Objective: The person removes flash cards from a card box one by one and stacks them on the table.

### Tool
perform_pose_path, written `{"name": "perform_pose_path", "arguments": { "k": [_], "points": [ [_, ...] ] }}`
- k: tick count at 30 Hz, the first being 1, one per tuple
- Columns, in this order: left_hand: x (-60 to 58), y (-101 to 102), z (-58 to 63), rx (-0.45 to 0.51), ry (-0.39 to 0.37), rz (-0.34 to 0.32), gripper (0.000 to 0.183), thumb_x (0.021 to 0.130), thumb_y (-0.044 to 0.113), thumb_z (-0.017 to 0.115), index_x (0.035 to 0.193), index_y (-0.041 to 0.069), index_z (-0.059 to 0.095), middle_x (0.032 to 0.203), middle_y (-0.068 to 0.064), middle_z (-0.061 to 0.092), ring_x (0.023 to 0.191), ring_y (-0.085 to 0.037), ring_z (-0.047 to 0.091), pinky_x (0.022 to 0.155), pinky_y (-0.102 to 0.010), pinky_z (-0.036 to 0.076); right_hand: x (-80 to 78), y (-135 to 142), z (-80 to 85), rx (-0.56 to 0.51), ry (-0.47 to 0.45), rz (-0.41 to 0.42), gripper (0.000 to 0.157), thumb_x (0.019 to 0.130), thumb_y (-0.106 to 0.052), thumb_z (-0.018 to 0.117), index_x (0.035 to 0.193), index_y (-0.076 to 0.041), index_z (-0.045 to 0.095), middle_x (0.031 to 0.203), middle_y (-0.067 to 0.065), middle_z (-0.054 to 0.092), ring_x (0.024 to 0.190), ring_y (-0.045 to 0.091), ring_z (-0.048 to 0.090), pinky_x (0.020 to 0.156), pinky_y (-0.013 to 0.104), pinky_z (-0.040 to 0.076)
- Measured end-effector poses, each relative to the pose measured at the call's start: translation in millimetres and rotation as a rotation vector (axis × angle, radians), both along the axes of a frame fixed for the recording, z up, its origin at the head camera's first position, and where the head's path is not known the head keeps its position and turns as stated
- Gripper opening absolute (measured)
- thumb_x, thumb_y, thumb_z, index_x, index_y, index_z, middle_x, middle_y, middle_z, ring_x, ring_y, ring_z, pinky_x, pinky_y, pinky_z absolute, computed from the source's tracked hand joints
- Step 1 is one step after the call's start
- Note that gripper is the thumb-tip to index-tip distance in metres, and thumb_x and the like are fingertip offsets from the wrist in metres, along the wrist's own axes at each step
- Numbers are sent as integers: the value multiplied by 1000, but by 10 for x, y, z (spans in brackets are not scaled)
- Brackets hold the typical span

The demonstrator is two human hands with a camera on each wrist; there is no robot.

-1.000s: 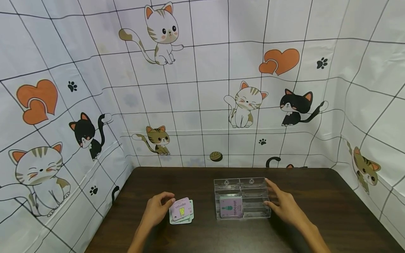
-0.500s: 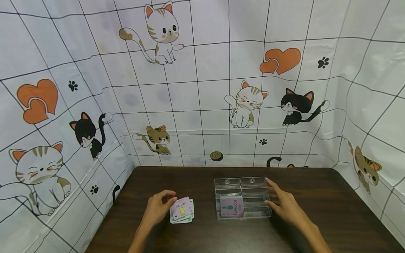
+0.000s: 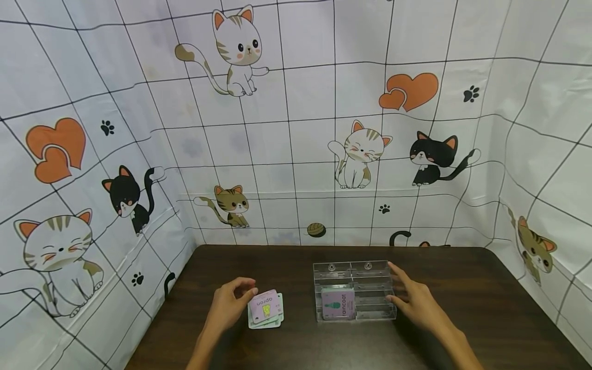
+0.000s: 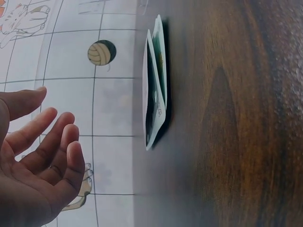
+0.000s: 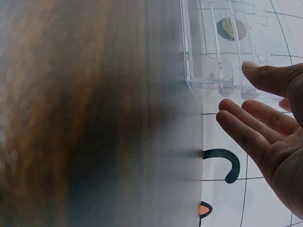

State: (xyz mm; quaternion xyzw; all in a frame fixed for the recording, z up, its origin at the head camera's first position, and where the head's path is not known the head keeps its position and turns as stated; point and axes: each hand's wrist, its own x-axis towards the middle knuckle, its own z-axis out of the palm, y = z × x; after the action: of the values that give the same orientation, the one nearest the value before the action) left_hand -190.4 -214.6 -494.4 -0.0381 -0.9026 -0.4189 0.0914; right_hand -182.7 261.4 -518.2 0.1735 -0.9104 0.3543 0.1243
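Observation:
In the head view my left hand (image 3: pixel 228 304) hovers at the left side of a loose stack of cards (image 3: pixel 265 308). The top card is purple, printed "apron" upside down with a yellow picture. The left wrist view shows that hand (image 4: pixel 42 165) with loosely bent fingers, holding nothing, apart from the slightly fanned cards (image 4: pixel 156 90). To the right stands a clear plastic organizer (image 3: pixel 372 310) split into compartments. A purple "raincoat" card (image 3: pixel 338 304) sits in its front left compartment. My right hand (image 3: pixel 418 303) is at the organizer's right side, thumb and fingers spread, gripping nothing.
Everything stands on a dark brown wooden table (image 3: pixel 296 349). A white grid-patterned cloth (image 3: pixel 305 128) with cartoon cats encloses its back and both sides. Bare wood separates the card stack from the organizer.

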Motion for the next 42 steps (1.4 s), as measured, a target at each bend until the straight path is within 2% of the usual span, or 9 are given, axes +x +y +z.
{"name": "perform_pose_path", "arguments": {
  "k": [10,20,42],
  "points": [
    [7,-14,27,19,-2,11,20,96,19,83,115,13,79,107,0,80,89,-10,65,75,-23,52,7,0,4,1,-13,0,88,89,3,83,163,-3,36,137,38,63,110,49,74,83,43,66],
    [7,-3,71,44,36,-4,21,95,16,84,115,13,79,106,-2,80,91,-13,69,78,-21,56,-4,-7,5,11,-14,-4,88,89,2,83,164,-4,36,137,38,63,110,49,74,83,43,66],
    [47,323,112,94,29,-92,22,94,18,85,115,14,79,100,2,79,88,-12,70,73,-21,56,3,-7,21,10,-17,-5,87,89,2,83,163,-3,36,137,39,63,110,49,74,82,44,66]
  ]
}}
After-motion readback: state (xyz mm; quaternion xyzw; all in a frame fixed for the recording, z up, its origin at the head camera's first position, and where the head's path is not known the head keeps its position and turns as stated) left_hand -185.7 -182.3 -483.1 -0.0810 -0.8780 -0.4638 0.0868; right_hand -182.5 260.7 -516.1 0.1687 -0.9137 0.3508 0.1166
